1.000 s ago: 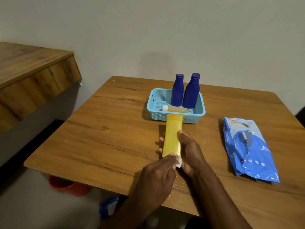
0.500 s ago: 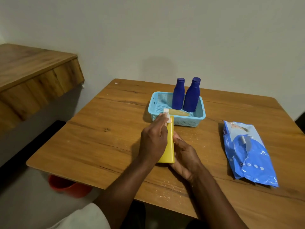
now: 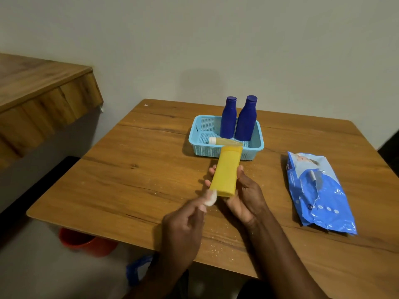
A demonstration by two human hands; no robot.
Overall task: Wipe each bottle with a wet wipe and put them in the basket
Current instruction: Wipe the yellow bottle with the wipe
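Yellow bottle [image 3: 225, 171] lies gripped in the right hand [image 3: 246, 195]; the left hand [image 3: 183, 227] pinches a wipe [image 3: 211, 198] at its near end. Ahead, the basket [image 3: 224, 151] holds three bottles; the wipes pack [image 3: 319, 193] lies on the counter [image 3: 129, 180], right of the hands.

The surface [image 3: 133, 190] is wood-look board with a brown grain, knots and dark streaks, its finish smooth and faintly satin; pale crumbs speckle it near the front edge. The yellow bottle [image 3: 225, 171] looks like matt, smooth plastic. The wet wipe [image 3: 210, 198] is a soft white wad, blurred. The basket [image 3: 195, 139] is light blue plastic with perforated mesh walls. The two blue bottles [image 3: 228, 119] [image 3: 245, 120] are opaque plastic with a dull sheen. The small bottle [image 3: 224, 141] lying in the basket is translucent yellowish with a white cap. The wipes pack [image 3: 319, 193] is glossy, crinkled blue film.
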